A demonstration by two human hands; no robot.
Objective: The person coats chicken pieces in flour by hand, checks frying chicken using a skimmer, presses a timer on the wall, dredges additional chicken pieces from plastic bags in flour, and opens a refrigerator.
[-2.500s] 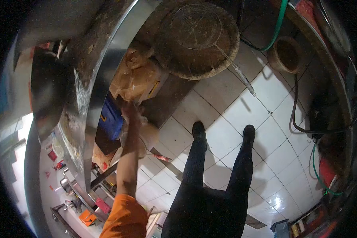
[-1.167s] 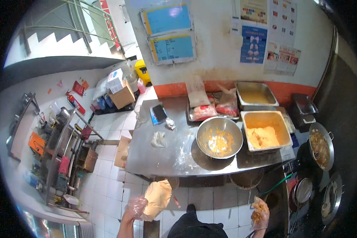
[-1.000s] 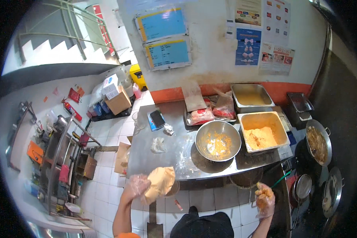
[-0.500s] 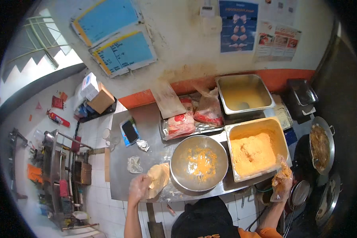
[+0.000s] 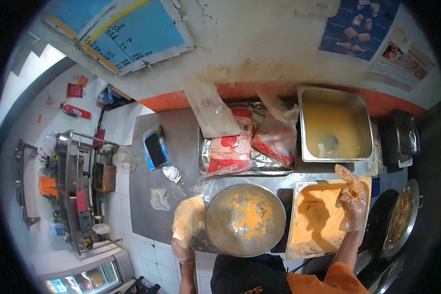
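Note:
My left hand [image 5: 182, 251], in a clear plastic glove, is at a tan, bag-like thing [image 5: 189, 214] by the table's front edge. That thing covers my fingers, so their pose is hidden. Just right of it sits a round steel bowl [image 5: 216, 235] smeared inside with wet orange-yellow batter. My right hand [image 5: 354, 205], gloved too and clumped with orange coating, is above a rectangular pan [image 5: 290, 240] of pale orange powder [image 5: 308, 230]. One finger sticks out and the others are partly curled but apart. A dark hand-shaped shadow falls on the powder.
Behind the bowl, a metal tray [image 5: 274, 172] carries red-and-white plastic packages [image 5: 230, 149]. Beside it stands a deep steel pan [image 5: 303, 132] of yellowish liquid. A phone [image 5: 155, 149] and crumpled foil [image 5: 171, 173] lie left. Right is a wok-like pan [image 5: 410, 206].
The view has shifted. My right hand has moved from the powder pan's near right side to over the powder. My left hand has moved under the tan thing, which now covers its fingers.

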